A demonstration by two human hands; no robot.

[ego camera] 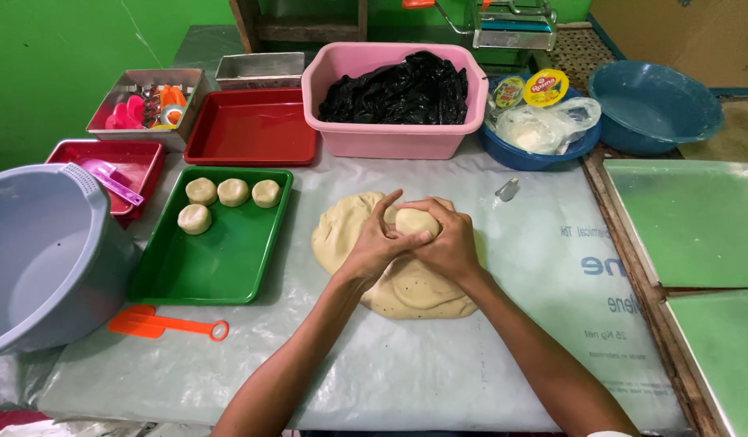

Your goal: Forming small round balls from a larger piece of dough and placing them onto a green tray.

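We cup the ball (414, 221) between left hand (376, 247) and right hand (451, 243), fingers curled around it, pressing evenly above the dough (414, 291).

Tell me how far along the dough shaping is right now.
Done: four dough balls sit at the far end of the green tray. In hand: the left hand and right hand are cupped together around one small dough piece. Left: the big dough mass on the plastic sheet is still large, and most of the tray is unfilled.
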